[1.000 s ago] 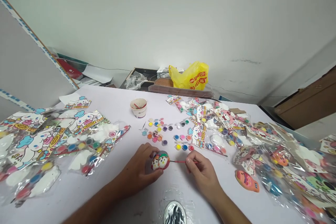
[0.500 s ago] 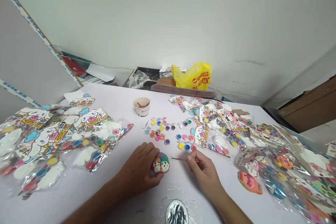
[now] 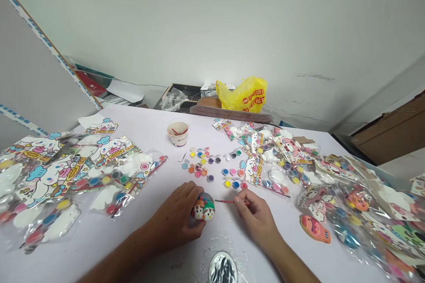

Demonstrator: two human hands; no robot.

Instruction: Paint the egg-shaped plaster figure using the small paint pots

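Note:
My left hand (image 3: 177,219) is curled around a small round painted figurine (image 3: 203,210) with two white faces, red and green parts, resting on the white table (image 3: 139,239). My right hand (image 3: 254,214) pinches a thin red paintbrush (image 3: 229,202) that points left, its tip just short of the figurine's right side. Small open paint pots (image 3: 212,170) in several colours lie just beyond both hands.
A paper cup (image 3: 177,133) with a brush stands at the table's back. Bagged paint kits lie piled on the left (image 3: 66,177) and right (image 3: 332,177). A painted orange figure (image 3: 314,228) lies right of my hand. A yellow plastic bag (image 3: 242,95) sits behind the table; a clear wrapper (image 3: 222,267) lies near me.
The brush tip pulled away from the figurine half a second ago and has come back close to it. My left hand has kept the figurine in place, turning it slightly.

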